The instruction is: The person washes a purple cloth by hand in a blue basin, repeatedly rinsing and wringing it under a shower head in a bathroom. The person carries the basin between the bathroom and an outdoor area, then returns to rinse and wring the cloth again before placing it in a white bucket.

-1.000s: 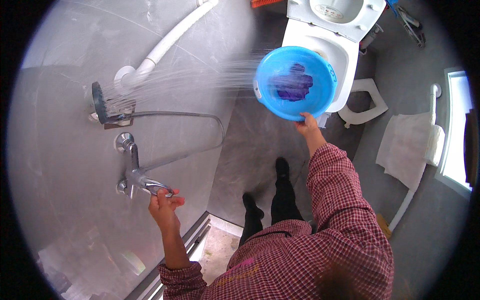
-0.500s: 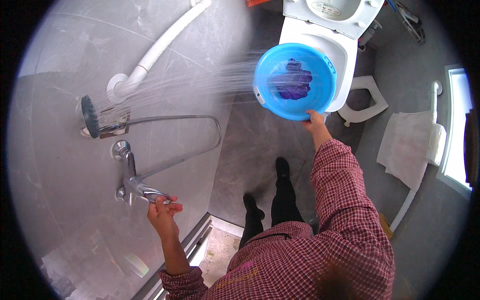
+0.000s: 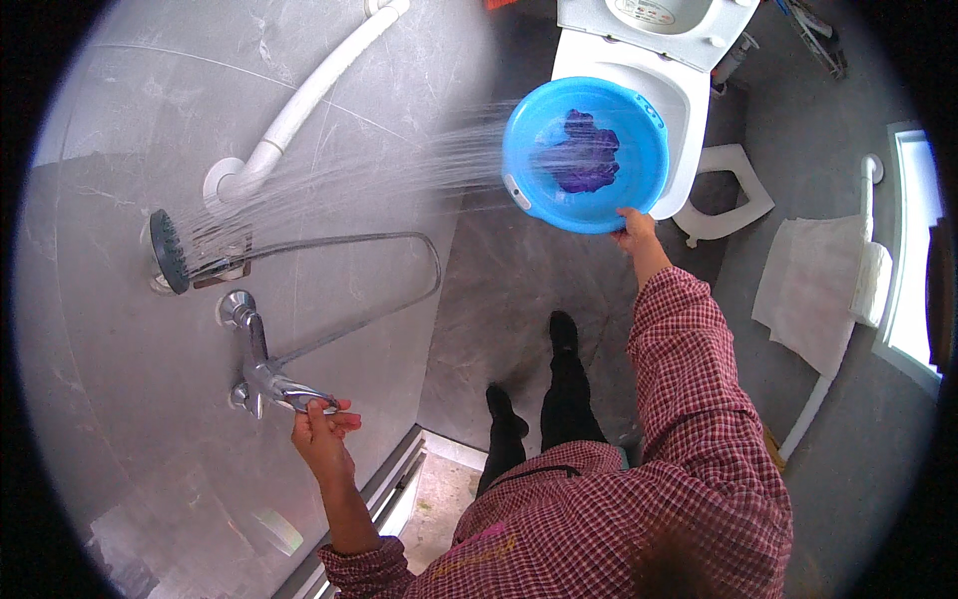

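Note:
Water sprays from a round shower head (image 3: 170, 252) on the left wall across into a blue plastic basin (image 3: 544, 205). Inside the basin lies a crumpled purple cloth (image 3: 589, 165), wetted by the jets. My right hand (image 3: 636, 232) grips the basin's near rim, fingers under it and thumb on top. The basin is held over the front of the toilet bowl (image 3: 681, 150), covering part of it. At the wall, my left hand (image 3: 324, 429) is closed round the lever end of a chrome mixer tap (image 3: 267, 377).
A flexible metal hose (image 3: 429, 250) loops out from the wall. White grab bars (image 3: 309, 95) are fixed on both sides; a white towel (image 3: 806, 285) hangs on the right one. A white ring-shaped seat (image 3: 738, 180) stands beside the toilet. Below is grey tiled floor (image 3: 479, 290).
The basin and my right hand appear slightly higher in the view, while the shower head and tap appear a little lower and further left. Water keeps spraying; both grips look unchanged.

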Action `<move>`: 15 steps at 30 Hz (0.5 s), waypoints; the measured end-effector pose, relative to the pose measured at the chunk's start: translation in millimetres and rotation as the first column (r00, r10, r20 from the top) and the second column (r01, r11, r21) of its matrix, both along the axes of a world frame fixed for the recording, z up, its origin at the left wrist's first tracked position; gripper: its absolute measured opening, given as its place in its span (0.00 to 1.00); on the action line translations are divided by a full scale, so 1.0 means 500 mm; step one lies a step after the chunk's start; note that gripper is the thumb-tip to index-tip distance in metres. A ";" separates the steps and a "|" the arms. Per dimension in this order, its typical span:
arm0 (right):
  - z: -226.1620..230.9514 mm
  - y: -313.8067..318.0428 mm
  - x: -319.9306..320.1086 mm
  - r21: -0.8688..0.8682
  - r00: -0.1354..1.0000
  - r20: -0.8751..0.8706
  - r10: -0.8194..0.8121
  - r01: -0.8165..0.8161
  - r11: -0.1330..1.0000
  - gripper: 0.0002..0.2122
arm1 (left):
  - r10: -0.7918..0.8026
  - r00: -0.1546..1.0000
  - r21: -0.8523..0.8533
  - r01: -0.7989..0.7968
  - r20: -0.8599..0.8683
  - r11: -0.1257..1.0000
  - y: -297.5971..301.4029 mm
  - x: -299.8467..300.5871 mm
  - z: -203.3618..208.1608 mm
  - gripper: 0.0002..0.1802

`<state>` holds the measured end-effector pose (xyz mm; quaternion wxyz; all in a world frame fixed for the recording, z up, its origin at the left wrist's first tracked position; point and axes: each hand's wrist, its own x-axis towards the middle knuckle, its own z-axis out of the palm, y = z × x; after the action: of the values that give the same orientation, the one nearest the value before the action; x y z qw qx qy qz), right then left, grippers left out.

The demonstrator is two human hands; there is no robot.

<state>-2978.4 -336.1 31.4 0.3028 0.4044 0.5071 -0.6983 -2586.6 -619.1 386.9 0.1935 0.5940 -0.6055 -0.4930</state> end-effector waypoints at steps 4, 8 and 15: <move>-0.020 0.004 -0.003 0.000 1.000 -0.030 -0.002 0.002 1.000 0.23 | 0.009 1.000 0.006 -0.009 -0.009 1.000 -0.002 0.001 -0.001 0.12; -0.033 0.007 -0.003 -0.049 0.997 -0.051 -0.053 0.051 0.997 0.21 | -0.004 1.000 0.009 0.004 -0.019 1.000 -0.002 0.002 -0.001 0.12; -0.029 0.009 -0.007 -0.015 0.999 -0.036 -0.008 0.008 1.000 0.21 | 0.009 1.000 0.002 -0.009 -0.019 1.000 0.001 0.001 0.000 0.12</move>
<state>-2982.1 -331.7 17.1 0.2939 0.3917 0.5055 -0.7104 -2586.1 -618.8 387.1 0.2007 0.5923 -0.6004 -0.4984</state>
